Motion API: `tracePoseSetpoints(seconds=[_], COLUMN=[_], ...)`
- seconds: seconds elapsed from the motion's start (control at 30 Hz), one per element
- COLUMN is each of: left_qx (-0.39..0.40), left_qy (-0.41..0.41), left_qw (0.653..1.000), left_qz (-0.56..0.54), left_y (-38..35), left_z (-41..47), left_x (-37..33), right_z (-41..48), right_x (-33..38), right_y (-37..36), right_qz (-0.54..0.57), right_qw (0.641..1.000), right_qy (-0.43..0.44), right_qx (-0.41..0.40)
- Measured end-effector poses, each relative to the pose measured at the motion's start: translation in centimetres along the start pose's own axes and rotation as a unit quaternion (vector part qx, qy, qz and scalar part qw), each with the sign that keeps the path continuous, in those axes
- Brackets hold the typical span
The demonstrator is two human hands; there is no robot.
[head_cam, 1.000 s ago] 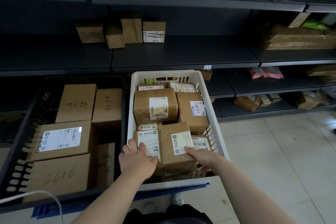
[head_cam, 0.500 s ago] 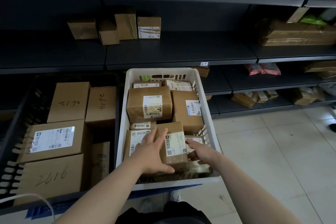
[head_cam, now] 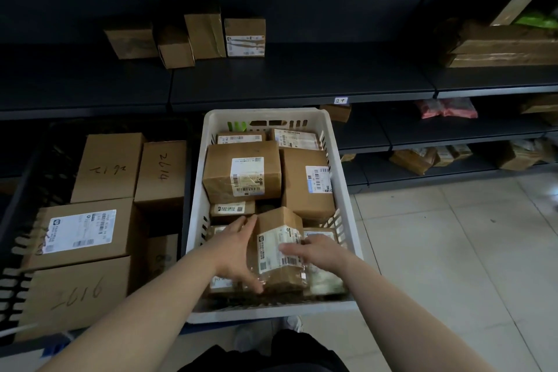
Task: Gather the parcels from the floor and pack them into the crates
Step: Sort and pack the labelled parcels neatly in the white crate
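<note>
A white slatted crate (head_cam: 347, 190) holds several brown parcels with white labels. At its near end a small taped brown parcel (head_cam: 279, 220) stands tilted, its label facing me. My left hand (head_cam: 238, 251) lies flat against the parcel's left side, fingers straight and thumb near its lower corner. My right hand (head_cam: 317, 251) rests on the label's right edge with straight fingers. A larger labelled parcel (head_cam: 241, 172) lies further back. To the left a black crate (head_cam: 18, 214) holds bigger cardboard boxes, one marked 2616 (head_cam: 75, 290).
Dark metal shelving (head_cam: 302, 81) with scattered parcels rises behind both crates. Light tiled floor (head_cam: 453, 251) opens to the right. A blue edge (head_cam: 51, 350) shows under the crates, and a white cable (head_cam: 18, 329) crosses the lower left.
The small parcel at the near end has been tipped up and turned. My left hand slid from the neighbouring parcel's top to this one's left side; my right hand moved onto its label.
</note>
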State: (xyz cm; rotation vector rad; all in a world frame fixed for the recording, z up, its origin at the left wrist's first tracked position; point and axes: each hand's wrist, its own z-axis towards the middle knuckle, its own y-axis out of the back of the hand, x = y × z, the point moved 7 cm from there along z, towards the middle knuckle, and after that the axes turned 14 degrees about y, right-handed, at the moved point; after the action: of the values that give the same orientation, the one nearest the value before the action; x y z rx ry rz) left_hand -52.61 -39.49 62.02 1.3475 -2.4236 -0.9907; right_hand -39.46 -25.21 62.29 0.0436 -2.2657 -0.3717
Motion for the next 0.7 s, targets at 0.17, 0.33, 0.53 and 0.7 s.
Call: tracePoseSetpoints(seconds=[0.17,0.33,0.53,0.7], left_qx=[-0.012,0.01,0.07,0.103], left_qy=[0.025,0.011,0.007,-0.003], left_qw=[1.0,1.0,0.99,0.976], left_qz=[0.014,-0.01,-0.119,-0.191], left_y=[-0.9,-0.7,-0.3,0.5], left_z=[-0.3,-1.2,-1.2,-2.1], left_x=[2.7,2.0,1.5,0.5], right_z=[1.2,1.1,0.7,0.3], right_x=[0.5,-0.2,0.2,-0.5], right_y=[-1.1,-0.6,-0.1,-0.5], right_qz=[0.034,0.057,0.118,0.187], right_qw=[0.999,0.997,0.991,0.981], right_qy=[-0.012,-0.047,-0.037,-0.034], right_qx=[0.001,0.038,0.045,0.022])
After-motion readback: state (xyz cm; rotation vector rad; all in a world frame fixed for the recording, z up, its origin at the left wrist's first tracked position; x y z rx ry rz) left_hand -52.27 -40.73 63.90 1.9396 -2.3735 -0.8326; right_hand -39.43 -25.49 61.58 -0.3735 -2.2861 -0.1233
